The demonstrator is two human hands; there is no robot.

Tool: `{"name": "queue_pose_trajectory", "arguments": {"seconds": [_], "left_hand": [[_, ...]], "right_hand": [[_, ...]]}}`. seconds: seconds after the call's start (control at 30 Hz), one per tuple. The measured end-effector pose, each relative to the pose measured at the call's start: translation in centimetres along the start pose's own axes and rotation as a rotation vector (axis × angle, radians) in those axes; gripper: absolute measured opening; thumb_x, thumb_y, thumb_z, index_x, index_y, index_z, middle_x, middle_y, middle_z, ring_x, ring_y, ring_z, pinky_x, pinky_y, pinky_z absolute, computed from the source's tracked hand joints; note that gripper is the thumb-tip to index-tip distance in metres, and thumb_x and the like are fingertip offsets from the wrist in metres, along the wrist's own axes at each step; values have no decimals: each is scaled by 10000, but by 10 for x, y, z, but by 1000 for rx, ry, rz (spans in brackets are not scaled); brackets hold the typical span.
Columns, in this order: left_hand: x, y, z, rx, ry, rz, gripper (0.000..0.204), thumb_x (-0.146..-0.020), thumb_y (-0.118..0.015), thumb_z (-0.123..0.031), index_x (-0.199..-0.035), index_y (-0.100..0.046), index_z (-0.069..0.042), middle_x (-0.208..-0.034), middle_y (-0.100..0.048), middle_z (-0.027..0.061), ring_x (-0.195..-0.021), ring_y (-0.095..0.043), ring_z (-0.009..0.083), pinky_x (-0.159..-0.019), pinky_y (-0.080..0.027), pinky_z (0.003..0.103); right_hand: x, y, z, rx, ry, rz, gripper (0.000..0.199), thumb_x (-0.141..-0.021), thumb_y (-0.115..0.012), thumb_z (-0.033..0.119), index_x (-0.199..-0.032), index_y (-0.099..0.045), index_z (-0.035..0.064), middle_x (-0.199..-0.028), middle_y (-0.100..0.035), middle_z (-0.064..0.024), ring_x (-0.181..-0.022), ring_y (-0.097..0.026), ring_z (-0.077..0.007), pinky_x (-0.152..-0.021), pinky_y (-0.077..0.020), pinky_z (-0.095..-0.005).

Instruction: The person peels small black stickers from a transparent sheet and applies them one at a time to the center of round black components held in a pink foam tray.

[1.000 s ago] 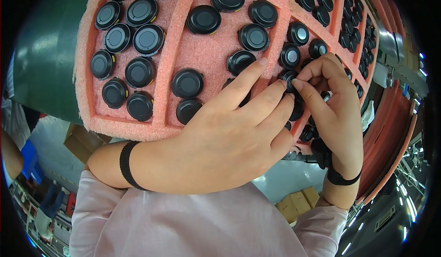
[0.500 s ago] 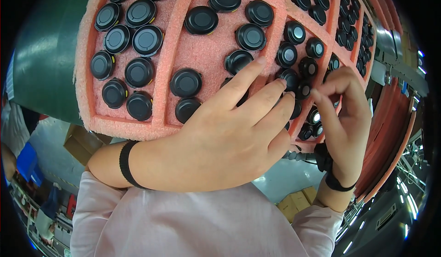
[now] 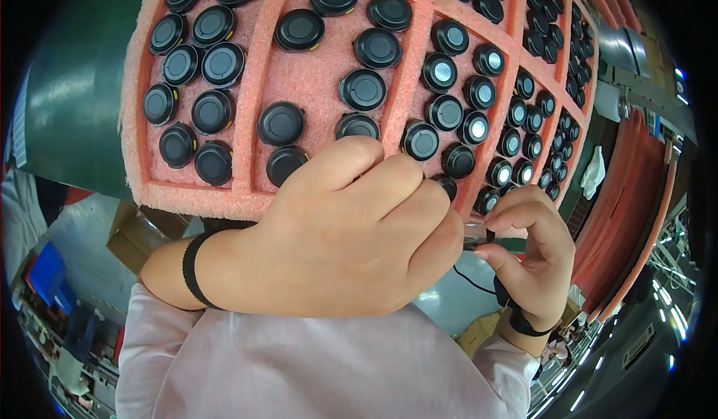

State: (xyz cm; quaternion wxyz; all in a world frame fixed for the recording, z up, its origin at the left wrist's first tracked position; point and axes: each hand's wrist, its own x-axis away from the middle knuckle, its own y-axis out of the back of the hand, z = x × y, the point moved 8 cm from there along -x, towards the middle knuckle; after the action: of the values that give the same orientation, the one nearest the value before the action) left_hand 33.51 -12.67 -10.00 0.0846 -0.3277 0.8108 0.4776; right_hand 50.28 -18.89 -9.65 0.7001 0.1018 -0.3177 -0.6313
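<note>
My left hand (image 3: 351, 232) lies over the near edge of a pink foam tray (image 3: 187, 200), its fingers curled under and their tips hidden. Whatever they hold, if anything, cannot be seen. Just to the right, at the tray's near edge, my right hand (image 3: 535, 254) pinches a small dark piece (image 3: 490, 236) between thumb and fingertip. A clear, shiny bit (image 3: 473, 232) shows beside that piece. Round black caps or housings sit in the tray's compartments. One black round part (image 3: 359, 127) lies just beyond my left knuckles, and another (image 3: 457, 160) lies close by with a dark centre.
Foam ribs (image 3: 258, 82) divide the tray, and several round parts right of the middle have silvery centres. A green surface (image 3: 75, 112) lies to the left. Stacked pink foam sheets (image 3: 624, 217) stand at the right. Below are an open cardboard box (image 3: 142, 232) and a black cable (image 3: 471, 278).
Both hands have drawn back toward me to the tray's near edge. My left fingers, spread over the parts before, are now curled. My right hand has left the parts and pinches a small dark piece.
</note>
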Motion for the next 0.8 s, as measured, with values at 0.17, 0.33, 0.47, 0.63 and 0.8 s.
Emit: {"name": "queue_pose_trajectory", "arguments": {"seconds": [0.17,0.33,0.47,0.63,0.8], "left_hand": [[5,6,-6,-6,-19,-36,248,-676,-715,-194,-896,-691,-82,-883,-584,28,-783,-550,202,-713,-421,354],[5,8,-7,-22,-20,-24,248,-703,-729,-213,-901,-696,-68,-864,-581,31,-747,-546,201,-684,-414,343],[4,8,-5,10,-35,88,252,-746,-749,-233,-914,-695,-54,-840,-580,39,-714,-546,206,-657,-409,333],[3,9,2,66,14,83,264,-782,-761,-247,-931,-690,-42,-828,-582,50,-700,-553,220,-646,-417,346],[2,10,13,36,48,49,271,-775,-756,-250,-938,-689,-45,-865,-602,60,-752,-573,234,-679,-439,380]], "right_hand": [[3,-4,2,24,2,-79,382,-704,-930,104,-908,-614,32,-906,-601,-62,-849,-564,-183,-772,-448,-305],[3,-5,4,35,35,-107,381,-686,-931,76,-867,-597,43,-867,-576,-42,-811,-541,-172,-742,-439,-303],[1,-5,8,50,86,-130,360,-685,-930,74,-834,-603,53,-854,-575,-37,-802,-541,-169,-730,-434,-298],[-3,-1,13,109,211,-140,359,-669,-937,79,-801,-604,64,-875,-574,-41,-814,-541,-169,-724,-427,-289],[-12,11,20,63,294,-142,364,-614,-920,-4,-811,-620,52,-883,-580,-54,-756,-559,-176,-648,-448,-319]]}}
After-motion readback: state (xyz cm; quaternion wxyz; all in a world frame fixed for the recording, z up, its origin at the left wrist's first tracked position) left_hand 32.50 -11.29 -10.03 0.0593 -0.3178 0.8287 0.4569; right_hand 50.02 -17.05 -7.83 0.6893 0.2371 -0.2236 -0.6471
